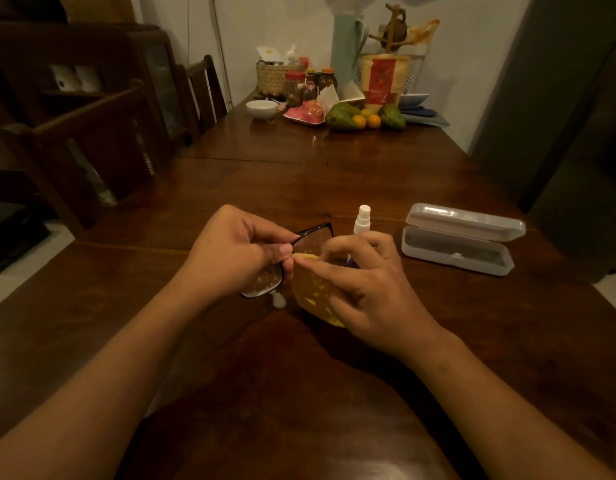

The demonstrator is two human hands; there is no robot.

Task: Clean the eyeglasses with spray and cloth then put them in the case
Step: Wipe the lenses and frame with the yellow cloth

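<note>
Pale plastic case [459, 239] open – dark lining, left hand [235, 252] pinching eyeglasses [311, 241], right hand [367, 292] gripping yellow cloth [311, 289], spray bottle [362, 220] label unreadable.

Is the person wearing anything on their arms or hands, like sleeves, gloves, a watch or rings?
Nothing that shows. The left hand and right hand are bare, with no gloves, and I can see no rings in this dim light. The left forearm and right forearm are bare down to the bottom edge of the picture: no sleeves, watch or bracelet in view.
</note>
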